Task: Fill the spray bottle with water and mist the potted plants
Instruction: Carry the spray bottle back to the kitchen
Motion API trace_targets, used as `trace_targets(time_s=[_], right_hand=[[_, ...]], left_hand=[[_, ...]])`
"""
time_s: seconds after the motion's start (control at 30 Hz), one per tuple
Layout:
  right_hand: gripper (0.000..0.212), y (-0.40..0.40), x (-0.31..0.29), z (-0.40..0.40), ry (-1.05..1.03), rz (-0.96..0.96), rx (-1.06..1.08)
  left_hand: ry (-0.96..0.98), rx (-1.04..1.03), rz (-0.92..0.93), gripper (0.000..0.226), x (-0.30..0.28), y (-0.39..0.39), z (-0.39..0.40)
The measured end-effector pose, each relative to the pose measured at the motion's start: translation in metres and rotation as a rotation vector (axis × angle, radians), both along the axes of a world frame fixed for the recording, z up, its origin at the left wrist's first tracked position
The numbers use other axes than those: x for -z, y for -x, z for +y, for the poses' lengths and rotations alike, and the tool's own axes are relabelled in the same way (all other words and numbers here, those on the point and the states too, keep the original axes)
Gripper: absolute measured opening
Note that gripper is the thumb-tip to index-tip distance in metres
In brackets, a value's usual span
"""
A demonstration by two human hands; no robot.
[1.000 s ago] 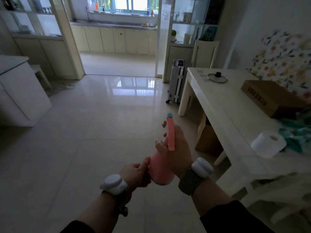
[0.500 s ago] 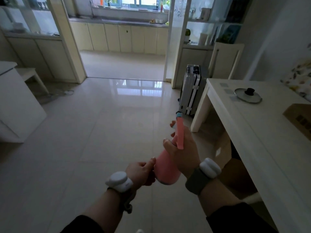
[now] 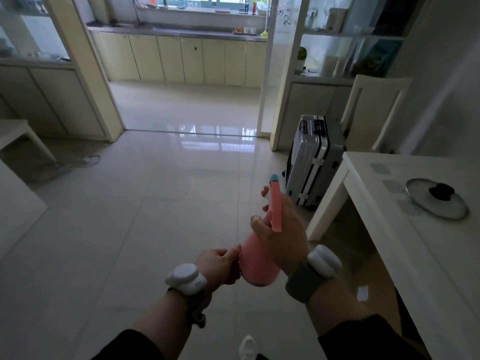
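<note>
The doorway to the kitchen sits closer and wider than it did a second ago, and the table (image 3: 420, 255) has slid off to the right edge of view, so the person has walked forward across the tiled floor (image 3: 145, 216) toward the kitchen counter (image 3: 176, 31) with its tap (image 3: 135, 9). That reads as the approach to the filling step: the water is not yet reached, and no potted plants have been misted.

The grip matches the earlier frames. The right hand (image 3: 283, 237) wraps the neck of the pink spray bottle (image 3: 255, 263) just below the sprayer head, its forefingers curled forward by the trigger; the left hand (image 3: 218, 263) holds the bottle's rounded lower body with curled fingers, thumb laid against its side. Both hands are clamped on it, close together, out in front at about waist height.

The bottle looks like smooth matte plastic, a bulbous body narrowing to a slim neck, with a long flat coral head tipped by a teal nozzle (image 3: 274, 178). Whether it holds any water I cannot tell in this dim light. The floor is glossy and reflective. A hard-shell silver suitcase (image 3: 311, 157) stands upright by the table leg, and a glass pot lid (image 3: 436, 198) with a dark knob lies flat on the pale tabletop
</note>
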State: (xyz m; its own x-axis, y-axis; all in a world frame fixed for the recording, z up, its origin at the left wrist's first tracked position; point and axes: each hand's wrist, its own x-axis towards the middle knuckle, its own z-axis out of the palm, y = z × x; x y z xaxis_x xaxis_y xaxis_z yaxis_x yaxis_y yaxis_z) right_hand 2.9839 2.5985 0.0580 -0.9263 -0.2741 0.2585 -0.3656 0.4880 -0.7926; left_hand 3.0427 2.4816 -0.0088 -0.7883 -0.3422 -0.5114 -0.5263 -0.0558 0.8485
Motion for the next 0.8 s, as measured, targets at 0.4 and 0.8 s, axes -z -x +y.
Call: trace_targets(time_s=[0.4,0.8], right_hand=[[0.051,0.262,-0.011,-0.116,-0.029,-0.039,-0.084],[0.048,0.519,-0.024,-0.281,-0.009,-0.028,-0.038]], left_hand=[[-0.048,-0.119,-0.023,0.038,-0.001,0.256,-0.105],[-0.007,-0.068,0.007,0.041,-0.015,0.521,-0.279]])
